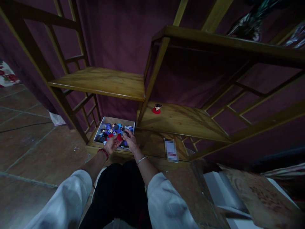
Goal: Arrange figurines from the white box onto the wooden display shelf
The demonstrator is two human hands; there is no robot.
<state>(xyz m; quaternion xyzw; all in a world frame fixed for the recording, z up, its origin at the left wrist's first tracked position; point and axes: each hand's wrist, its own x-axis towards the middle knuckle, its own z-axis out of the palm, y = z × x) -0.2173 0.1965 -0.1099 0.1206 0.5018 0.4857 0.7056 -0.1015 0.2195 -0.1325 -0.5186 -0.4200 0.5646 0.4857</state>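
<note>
A white box (102, 127) full of small blue, black and red toy figurines sits on the lowest shelf board. Over its front edge, my left hand (112, 144) has its fingers closed on a small red piece (119, 137), perhaps a figurine's base. Close beside it, my right hand (130, 142) pinches a small dark-topped figurine (125, 133), partly hidden by the fingers. I cannot tell whether the two pieces are joined. On the shelf to the right stands another figurine (157, 108), black-haired, upright on a red round base.
Wooden shelving (102, 83) with posts and lattice sides surrounds the box, a board overhanging it. A pale, blurred-out packet (171, 150) lies on the bottom board. Open cardboard (259, 197) rests at lower right. Purple cloth (119, 41) hangs behind.
</note>
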